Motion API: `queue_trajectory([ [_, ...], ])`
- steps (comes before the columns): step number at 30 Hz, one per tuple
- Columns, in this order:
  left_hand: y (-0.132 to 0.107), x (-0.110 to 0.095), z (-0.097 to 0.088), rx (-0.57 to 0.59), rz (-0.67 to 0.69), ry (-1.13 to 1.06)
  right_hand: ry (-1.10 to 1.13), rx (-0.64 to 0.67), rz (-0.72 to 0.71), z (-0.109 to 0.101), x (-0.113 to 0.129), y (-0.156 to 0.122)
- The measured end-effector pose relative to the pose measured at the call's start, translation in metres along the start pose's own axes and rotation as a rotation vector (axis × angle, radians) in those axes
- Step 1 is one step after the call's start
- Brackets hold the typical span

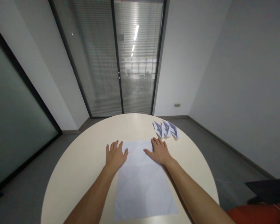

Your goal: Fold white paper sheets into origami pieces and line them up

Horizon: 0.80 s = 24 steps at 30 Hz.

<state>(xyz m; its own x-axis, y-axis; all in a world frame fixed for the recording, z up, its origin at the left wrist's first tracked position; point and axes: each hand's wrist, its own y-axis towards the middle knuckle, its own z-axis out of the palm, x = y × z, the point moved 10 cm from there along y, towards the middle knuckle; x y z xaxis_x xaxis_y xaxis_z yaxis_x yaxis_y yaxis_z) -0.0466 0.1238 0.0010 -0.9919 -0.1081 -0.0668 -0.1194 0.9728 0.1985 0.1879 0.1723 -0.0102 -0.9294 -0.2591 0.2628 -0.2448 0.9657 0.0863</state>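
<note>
A large white sheet of paper [142,183] lies flat on the round table, with faint crease lines across it. My left hand [116,155] rests at the sheet's far left edge, fingers spread and the thumb over the paper. On the opposite side, my right hand [160,151] lies on the far right corner, its fingers stretched out and the thumb reaching inward across the sheet. Neither hand grips anything. Just beyond the right hand stand several folded paper pieces [166,128] in a row, white outside with bluish shadowed folds.
The pale round table [84,174] has a curved edge on all visible sides. At the lower right are a red seat [252,214] and a dark flat object [269,190] with a cable. A glass door [140,84] with blinds stands behind the table.
</note>
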Motion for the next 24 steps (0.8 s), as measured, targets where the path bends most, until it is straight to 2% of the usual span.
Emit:
queue_trajectory([
  [4,-0.0001,0.0009,-0.0033,-0.018,-0.01,-0.013,0.014,0.018,0.007,0.0018,-0.0011,-0.0005],
  [20,-0.0001,0.0034,0.0033,0.023,-0.009,-0.018,0.032,0.042,0.022,0.0005,0.0005,-0.0029],
  [24,0.0002,0.0028,0.0044,-0.001,-0.006,-0.018,0.023,0.041,0.027,-0.0007,0.0009,-0.0033],
])
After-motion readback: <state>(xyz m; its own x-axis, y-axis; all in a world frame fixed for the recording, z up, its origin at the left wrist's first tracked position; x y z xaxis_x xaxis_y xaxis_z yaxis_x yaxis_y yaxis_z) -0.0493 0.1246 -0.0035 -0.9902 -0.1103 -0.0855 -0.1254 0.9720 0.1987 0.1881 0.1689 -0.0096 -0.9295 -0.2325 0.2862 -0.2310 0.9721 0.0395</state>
